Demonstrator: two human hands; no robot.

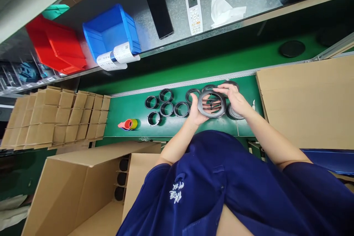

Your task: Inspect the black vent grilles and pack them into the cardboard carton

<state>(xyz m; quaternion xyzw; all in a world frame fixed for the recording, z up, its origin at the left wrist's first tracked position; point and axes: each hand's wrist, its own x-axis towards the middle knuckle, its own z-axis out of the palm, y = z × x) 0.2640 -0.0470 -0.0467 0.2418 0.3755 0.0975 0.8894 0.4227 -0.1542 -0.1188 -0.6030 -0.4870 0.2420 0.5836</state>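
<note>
1. The left hand [197, 115] holds a broad-rimmed dark ring [212, 115], its thumb by the left rim and its fingers spread behind the opening, visible through it.
2. The right hand [235, 100] reaches in from the other side, fingers extended and touching the ring's upper-right rim. Whether its thumb also pinches is hidden.
3. So the ring sits between the hands, touching both, its face towards the wearer. Being round, it has no long axis; thin dark bars seem to cross its opening roughly left to right.
4. It is above the desk [188, 129], near its front edge and right of centre.
5. Partly under the right hand lies a grey-topped ring [235, 114]; leftward, open black collars [181, 114] form a loose group.
6. Farther left are coloured tape rolls [131, 124]; a cardboard box [306, 103] covers the right end.
</note>
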